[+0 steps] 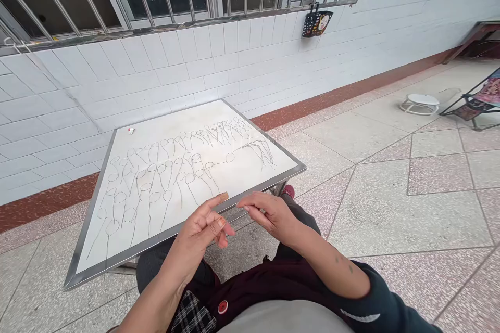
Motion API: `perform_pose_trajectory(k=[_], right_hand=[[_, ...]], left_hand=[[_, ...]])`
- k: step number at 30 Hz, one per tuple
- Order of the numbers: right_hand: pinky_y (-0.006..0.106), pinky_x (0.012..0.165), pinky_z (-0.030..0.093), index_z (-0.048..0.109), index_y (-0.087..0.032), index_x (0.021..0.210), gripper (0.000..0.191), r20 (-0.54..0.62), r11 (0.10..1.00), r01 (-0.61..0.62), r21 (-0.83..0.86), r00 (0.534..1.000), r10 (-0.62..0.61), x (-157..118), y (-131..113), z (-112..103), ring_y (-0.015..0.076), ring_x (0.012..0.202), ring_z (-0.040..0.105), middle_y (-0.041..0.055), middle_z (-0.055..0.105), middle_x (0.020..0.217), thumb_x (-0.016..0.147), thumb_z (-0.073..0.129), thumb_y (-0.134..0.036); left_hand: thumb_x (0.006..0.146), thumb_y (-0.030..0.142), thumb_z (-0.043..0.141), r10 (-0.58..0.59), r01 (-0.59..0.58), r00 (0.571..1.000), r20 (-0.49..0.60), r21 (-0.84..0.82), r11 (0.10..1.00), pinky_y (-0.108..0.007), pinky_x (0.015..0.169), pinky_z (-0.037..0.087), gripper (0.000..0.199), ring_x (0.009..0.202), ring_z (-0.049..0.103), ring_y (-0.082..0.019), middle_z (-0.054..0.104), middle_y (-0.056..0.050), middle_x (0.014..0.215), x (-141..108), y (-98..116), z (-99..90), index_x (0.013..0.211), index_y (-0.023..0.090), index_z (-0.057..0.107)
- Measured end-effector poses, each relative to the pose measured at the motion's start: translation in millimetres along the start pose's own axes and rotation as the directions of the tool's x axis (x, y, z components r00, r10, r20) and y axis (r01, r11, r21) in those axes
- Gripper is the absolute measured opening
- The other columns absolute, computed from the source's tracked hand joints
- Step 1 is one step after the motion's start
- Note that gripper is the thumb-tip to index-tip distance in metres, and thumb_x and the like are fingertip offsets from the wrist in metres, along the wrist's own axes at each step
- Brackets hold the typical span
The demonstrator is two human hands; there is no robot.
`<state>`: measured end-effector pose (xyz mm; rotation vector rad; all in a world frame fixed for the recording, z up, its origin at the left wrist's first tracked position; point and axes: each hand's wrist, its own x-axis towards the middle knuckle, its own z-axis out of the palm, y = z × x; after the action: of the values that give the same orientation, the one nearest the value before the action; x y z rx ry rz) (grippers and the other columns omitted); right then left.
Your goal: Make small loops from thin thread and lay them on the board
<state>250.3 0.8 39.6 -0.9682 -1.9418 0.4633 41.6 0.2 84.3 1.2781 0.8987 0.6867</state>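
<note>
My left hand (205, 226) is over the near edge of the white table (187, 114), forefinger stretched out and thumb bent against the other fingers. Close beside it, my right hand (271, 213) is pinched, thumb and fingertips together, pointing at the left hand. Whatever thin thing either pinch may hold is too fine to make out. On the tabletop lie several thin dark cords (112, 227), each with a round loop and loose tails, set out in rows. A bundle of loose strands (265, 151) lies toward the right corner.
A small white and red object (131, 130) sits at the table's far left. The table stands by a white tiled wall (156, 78) with barred windows above. A patterned bag (317, 22) hangs there. To the right are a white stool (420, 104) and a folding chair (484, 96).
</note>
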Motion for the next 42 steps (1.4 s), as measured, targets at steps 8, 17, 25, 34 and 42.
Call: perform_pose_trajectory(k=[8, 17, 25, 34, 42], right_hand=[[0.028, 0.067, 0.044, 0.061, -0.022, 0.105, 0.024, 0.114, 0.991, 0.121, -0.051, 0.987, -0.115, -8, 11, -4, 0.0170, 0.078, 0.058, 0.0054, 0.067, 0.086, 0.095, 0.040, -0.020], [0.027, 0.065, 0.042, 0.061, -0.022, 0.105, 0.025, 0.187, 0.973, 0.188, -0.134, 0.969, -0.162, -6, 10, -1, 0.0171, 0.075, 0.056, 0.0046, 0.065, 0.080, 0.094, 0.039, -0.017], [0.027, 0.072, 0.046, 0.061, -0.021, 0.102, 0.020, -0.062, 0.985, -0.020, -0.173, 0.998, 0.009, -7, 27, -15, 0.0163, 0.084, 0.062, 0.0050, 0.068, 0.090, 0.093, 0.043, -0.018], [0.024, 0.066, 0.043, 0.054, -0.020, 0.107, 0.015, 0.069, 0.989, 0.049, -0.140, 0.997, -0.040, -2, -10, 7, 0.0142, 0.075, 0.059, 0.0032, 0.065, 0.086, 0.095, 0.044, -0.022], [0.020, 0.056, 0.039, 0.051, -0.020, 0.106, 0.015, 0.049, 0.983, -0.170, 0.072, 0.985, 0.167, -8, -13, 2, 0.0090, 0.057, 0.048, -0.0016, 0.060, 0.077, 0.090, 0.050, -0.021]], left_hand=[[0.088, 0.035, 0.052, -0.082, 0.064, 0.992, 0.097, 0.170, 0.983, -0.025, 0.051, 0.032, 0.057, 0.052, 0.039, -0.010, 0.060, 0.000, 0.070, -7, -4, -11.0, 0.141, 0.024, 0.036], [0.091, 0.035, 0.046, -0.103, 0.074, 0.991, 0.090, 0.289, 0.955, -0.025, 0.055, 0.029, 0.050, 0.056, 0.035, -0.011, 0.055, 0.003, 0.069, -27, -8, -22.9, 0.139, 0.030, 0.038], [0.088, 0.044, 0.045, 0.011, 0.131, 0.956, -0.293, 0.460, 0.878, -0.026, 0.057, 0.038, 0.049, 0.059, 0.047, -0.015, 0.055, 0.003, 0.064, -44, 2, -47.4, 0.133, 0.025, 0.046], [0.087, 0.027, 0.051, 0.345, -0.135, 0.921, -0.178, 0.687, 0.714, -0.027, 0.070, 0.050, 0.047, 0.088, 0.062, -0.016, 0.065, -0.001, 0.101, -5, 11, 21.1, 0.132, 0.035, 0.045], [0.088, 0.025, 0.048, 0.375, -0.100, 0.892, -0.251, 0.700, 0.707, -0.029, 0.075, 0.050, 0.044, 0.083, 0.063, -0.016, 0.069, 0.000, 0.095, 3, 8, 26.6, 0.132, 0.032, 0.046]])
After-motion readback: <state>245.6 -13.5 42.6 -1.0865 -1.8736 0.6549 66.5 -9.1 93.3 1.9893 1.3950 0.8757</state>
